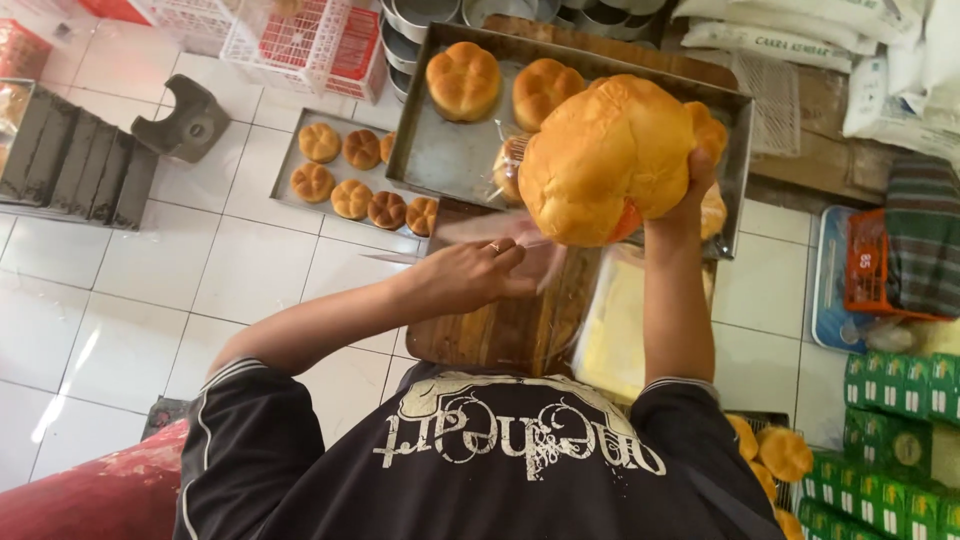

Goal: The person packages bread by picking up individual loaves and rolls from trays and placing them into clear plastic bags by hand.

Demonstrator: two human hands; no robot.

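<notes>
Golden-brown and round, a large bun (605, 160) is held up by the right hand (695, 175), whose fingers are closed around its right side and underside; the bun is raised above the near corner of a metal tray (450, 150), clear of the tray's floor; two smaller buns (463, 80) are seen lying at the far end of that tray, and part of another bun is glimpsed behind the raised one. The left hand (470, 275) is stretched forward below the bun, with a ring worn on one finger; its fingers are pinched on a thin clear plastic bag (500, 232), which is blurred, so the exact grip cannot be told. A wooden board (500, 325) is seen under the left hand, and a stack of pale yellow sheets in clear wrapping (615, 320) is laid just beside the board, to its right. A second, flatter tray (290, 155) is set on the white tiled floor (150, 270) to the left, and seven small scored buns (350, 198) are laid on it. A dark grey stool (185, 125) is stood near that tray; dark loaf tins (75, 165) are lined up at the far left. Green boxes (880, 440) are stacked at the lower right, and white sacks (800, 35) are piled at the upper right. A dark printed shirt (470, 470) is worn by the person.
</notes>
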